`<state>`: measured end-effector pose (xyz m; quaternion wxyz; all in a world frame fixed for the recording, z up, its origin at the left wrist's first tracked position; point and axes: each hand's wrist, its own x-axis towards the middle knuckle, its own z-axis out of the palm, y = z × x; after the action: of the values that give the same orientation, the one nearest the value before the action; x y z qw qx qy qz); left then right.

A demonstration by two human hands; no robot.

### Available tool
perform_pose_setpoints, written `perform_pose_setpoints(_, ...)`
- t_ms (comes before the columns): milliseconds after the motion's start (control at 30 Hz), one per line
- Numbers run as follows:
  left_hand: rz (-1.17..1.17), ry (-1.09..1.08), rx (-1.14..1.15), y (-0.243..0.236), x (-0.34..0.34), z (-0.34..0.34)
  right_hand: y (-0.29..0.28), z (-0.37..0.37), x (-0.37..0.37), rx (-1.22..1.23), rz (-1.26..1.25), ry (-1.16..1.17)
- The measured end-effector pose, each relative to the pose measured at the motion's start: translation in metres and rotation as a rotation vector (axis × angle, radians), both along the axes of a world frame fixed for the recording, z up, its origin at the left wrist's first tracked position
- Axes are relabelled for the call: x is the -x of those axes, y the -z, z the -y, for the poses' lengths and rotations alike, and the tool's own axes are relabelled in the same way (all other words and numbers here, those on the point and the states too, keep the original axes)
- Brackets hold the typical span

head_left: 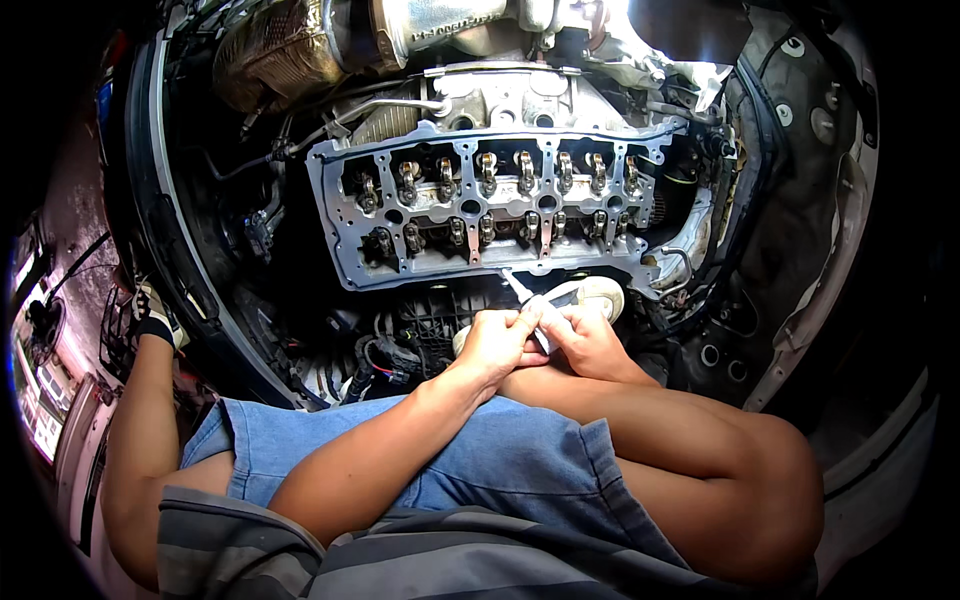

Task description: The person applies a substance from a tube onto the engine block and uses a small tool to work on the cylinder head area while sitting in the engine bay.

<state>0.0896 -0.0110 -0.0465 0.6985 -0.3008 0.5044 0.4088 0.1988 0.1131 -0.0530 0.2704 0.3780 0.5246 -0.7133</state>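
Note:
Both hands hold a small white tube with a slim pointed nozzle (517,288). My left hand (495,345) closes round it from the left, fingers bent. From the right, my right hand (590,345) grips it, thumb and fingers pressed together; most of the tube's body is hidden between them. The nozzle's tip meets the near rim of an open metal cylinder head (430,268), or appears to touch it. Inside the head stand two rows of rocker arms (487,172). A dark line runs along its far rim.
A foil-wrapped part (285,60) and bright metal casting (440,25) lie beyond the head. Hoses and wiring (375,365) fill the near left gap. A pipe (680,262) curves at the right end. My crossed legs (690,430) and white shoe (603,293) are close by.

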Motion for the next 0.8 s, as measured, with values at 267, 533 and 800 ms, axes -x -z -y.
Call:
perform_pose_setpoints(267, 0.014, 0.034, -0.030, 0.003, 0.002, 0.000, -0.002, 0.004, -0.002, 0.023, 0.048, 0.096)
perform_pose_setpoints(533, 0.007, 0.088, -0.006, 0.008, -0.002, -0.003, 0.009, 0.006, -0.014, 0.005, 0.075, 0.112)
perform_pose_setpoints(800, -0.012, 0.099, -0.016, 0.006, -0.005, -0.007, 0.001, 0.000, -0.012, -0.064, 0.082, 0.055)
